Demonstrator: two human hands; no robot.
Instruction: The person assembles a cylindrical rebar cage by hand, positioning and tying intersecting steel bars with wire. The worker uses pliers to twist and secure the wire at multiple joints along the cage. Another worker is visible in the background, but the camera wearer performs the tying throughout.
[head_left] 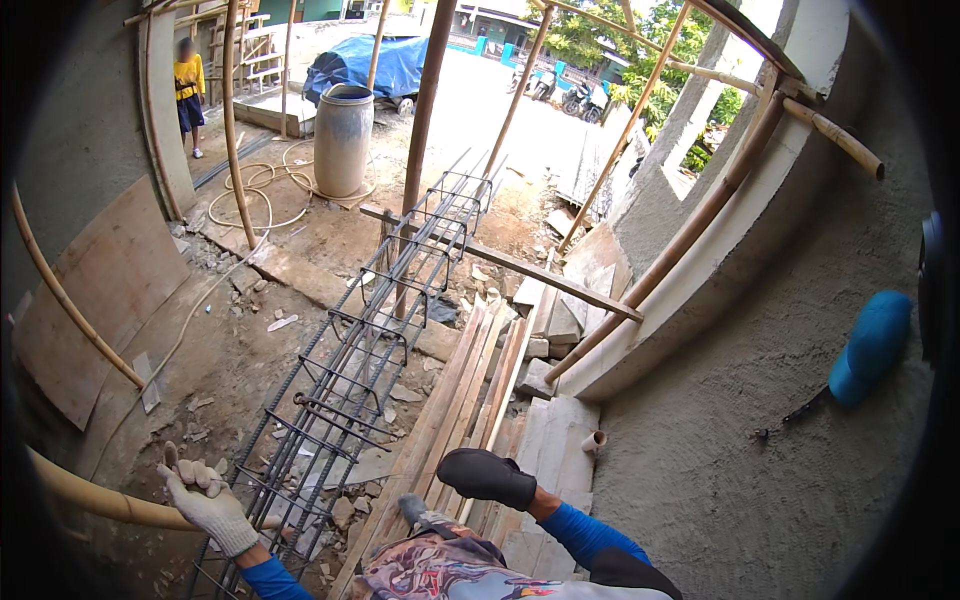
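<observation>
Bamboo frames what we see, and we take the long rebar cage [385, 330] as our landmark, running from the lower edge up through the middle of the view. Far left of the cage, a thick bamboo pole [95, 495] curves in from the edge, and our left hand [205, 500], in a pale knit work glove, meets its end just beside the cage's near corner. The forearm, in a blue sleeve, rises from the lower edge; the wrist bends back and the fingers [190, 470] curl loosely around the pole's end, thumb up, not clenched tight. Beyond that hand, left of the cage, a plywood sheet [105, 290] leans against the wall, and farther up a grey plastic drum [343, 140] stands near a coiled hose [265, 195], with a person [188, 95] in a yellow shirt well apart behind.

Right of the cage lies a stack of wooden planks [470, 390]. Our right hand [487, 476], in a dark glove, hovers over the planks' near end, palm down, fingers closed together and bent under; we cannot tell whether they grip anything. Its blue-sleeved forearm runs back to the lower edge. Far right of the cage, against the rough plastered wall [760, 400], a blue-handled tool [865, 350] shows.
</observation>
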